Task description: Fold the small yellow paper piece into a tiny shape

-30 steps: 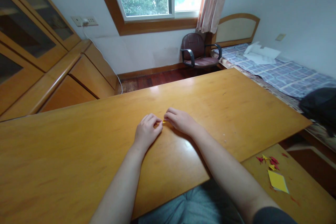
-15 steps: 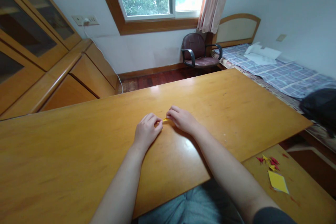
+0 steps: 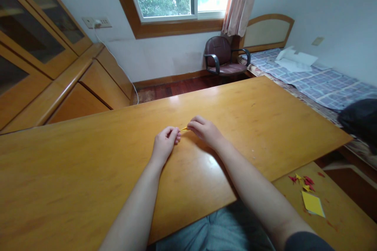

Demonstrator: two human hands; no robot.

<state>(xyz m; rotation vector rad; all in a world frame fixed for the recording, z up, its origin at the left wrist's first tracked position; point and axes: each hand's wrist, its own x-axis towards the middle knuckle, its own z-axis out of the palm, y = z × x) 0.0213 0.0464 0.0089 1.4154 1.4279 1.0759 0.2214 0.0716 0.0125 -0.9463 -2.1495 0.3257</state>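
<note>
Between my hands, just above the wooden table [image 3: 118, 172], is a small folded piece of yellow paper [image 3: 184, 128], narrow and pointed. My left hand [image 3: 166, 143] pinches its left tip between thumb and forefinger, the other fingers curled. The right end is in the fingers of my right hand [image 3: 204, 130], which hide part of it. What shape the folds make is too small to tell.
On a lower surface at the right lie several small red and yellow folded paper pieces [image 3: 304, 181] and a stack of yellow square paper [image 3: 313, 204]. A maroon armchair [image 3: 219, 53], a bed [image 3: 318, 82] and a wooden cabinet [image 3: 88, 82] stand around the table.
The folded yellow paper has risen slightly between my hands. My left hand has turned, so its thumb now points up to the paper's tip; my right hand has lifted a little.
</note>
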